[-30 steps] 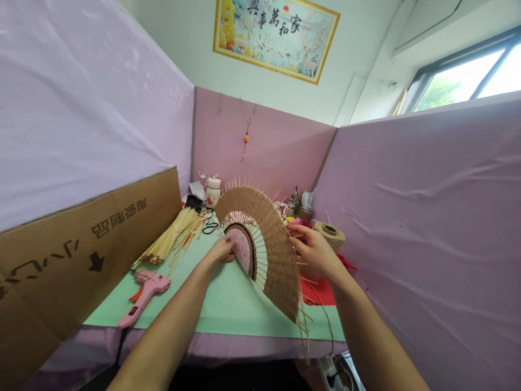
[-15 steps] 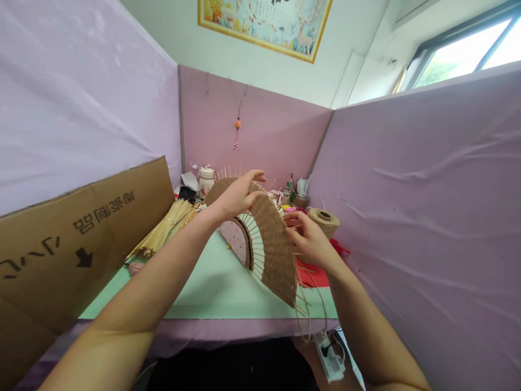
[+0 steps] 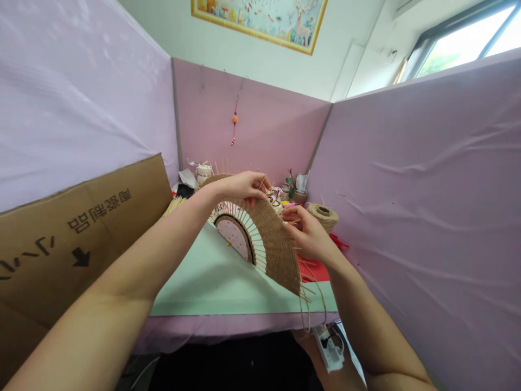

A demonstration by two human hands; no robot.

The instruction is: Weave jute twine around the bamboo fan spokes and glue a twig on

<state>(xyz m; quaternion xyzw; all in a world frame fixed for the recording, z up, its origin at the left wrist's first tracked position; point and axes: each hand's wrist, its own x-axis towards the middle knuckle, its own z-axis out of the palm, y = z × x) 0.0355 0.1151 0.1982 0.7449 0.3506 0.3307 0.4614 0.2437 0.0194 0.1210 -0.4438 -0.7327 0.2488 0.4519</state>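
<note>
A half-round woven fan (image 3: 279, 250) stands tilted over the table, its wide brown band of twine woven around thin sticks whose ends poke out past the outer edge. Nearer its centre the sticks show bare around a pale pink half-disc (image 3: 234, 234) with small dots. My left hand (image 3: 253, 187) is closed over the upper edge, fingers pinching at the band and a stick end. At the right outer edge, my right hand (image 3: 307, 232) has its thumb and fingers closed on the rim; the exact grip is partly hidden. Loose twine (image 3: 324, 301) dangles from the lower right corner.
A twine spool (image 3: 323, 216) stands behind my right hand, near red cloth (image 3: 315, 271). Small pots (image 3: 300, 194) stand at the back. Left are a cardboard sheet (image 3: 101, 233) and thin sticks (image 3: 175, 205). A power strip (image 3: 330, 350) hangs below the table edge.
The fan has swung slightly, its lower corner rising a little to the right. My left hand has moved slightly right and closed at the upper edge; my right hand stays at the rim.
</note>
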